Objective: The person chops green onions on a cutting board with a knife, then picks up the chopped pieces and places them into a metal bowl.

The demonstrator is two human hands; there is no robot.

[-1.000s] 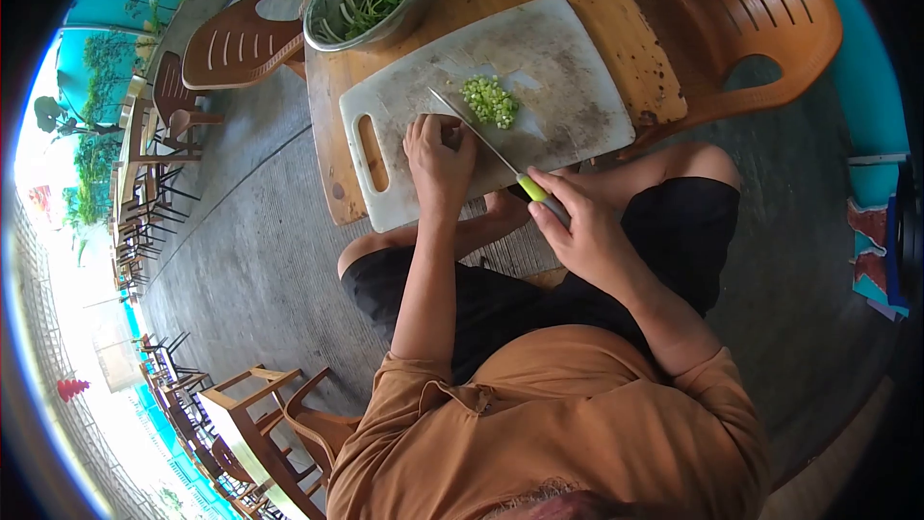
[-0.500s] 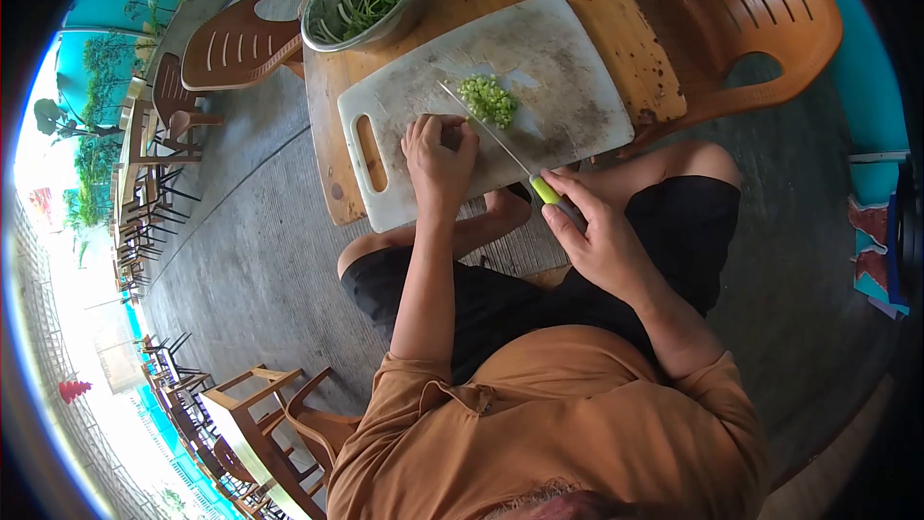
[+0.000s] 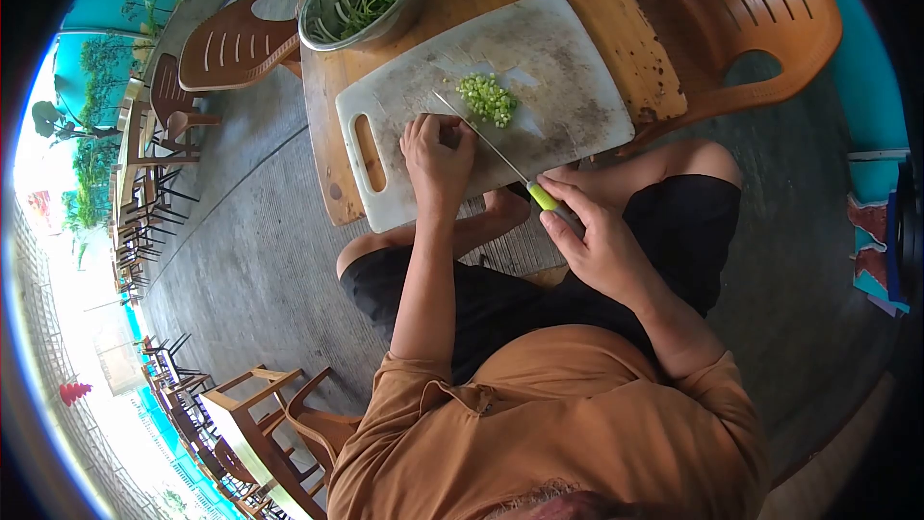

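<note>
Your right hand grasps the knife by its handle, the safe place; it seems light, stiff. Your left hand curls over the board; its content I cannot tell. Beside the blade, the cut greens look soft, easily scattered.

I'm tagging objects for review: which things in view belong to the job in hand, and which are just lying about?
In the job:
lime-and-grey-handled knife, in the right hand
worn white plastic cutting board
chopped light-green pieces
round silver metal bowl of cut greens, probably

Lying about:
orange-brown slotted chair, far right
small red ornament, far left
</note>
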